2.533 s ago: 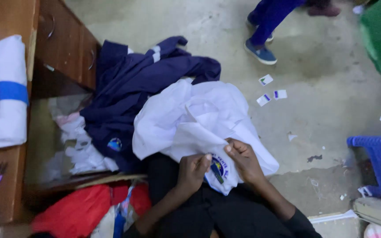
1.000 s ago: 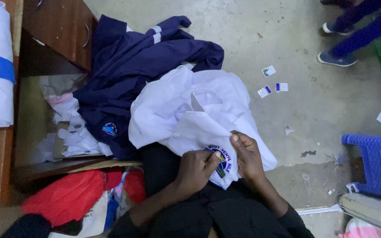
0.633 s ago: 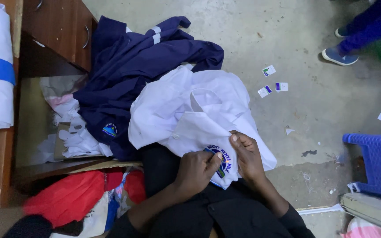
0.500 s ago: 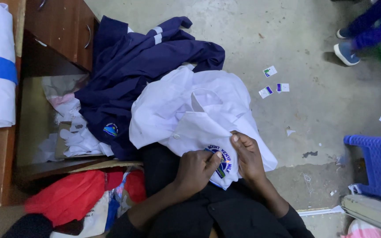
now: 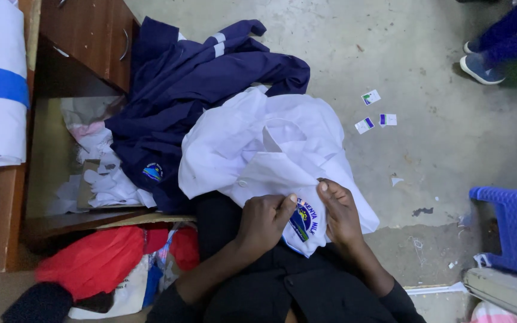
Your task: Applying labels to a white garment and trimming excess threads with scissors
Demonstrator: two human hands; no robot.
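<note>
White shirt (image 5: 270, 143) pinched by both hands' fingers (image 5: 285, 206) — seemingly at its badge (image 5: 302, 218) — navy jacket (image 5: 198, 78) beside.

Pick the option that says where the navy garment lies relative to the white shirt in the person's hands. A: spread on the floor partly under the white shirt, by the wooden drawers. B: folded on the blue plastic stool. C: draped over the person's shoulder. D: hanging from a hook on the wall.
A: the navy garment lies spread on the floor beside the wooden drawers, and the white shirt, held by both hands at its round badge, overlaps its edge.
</note>
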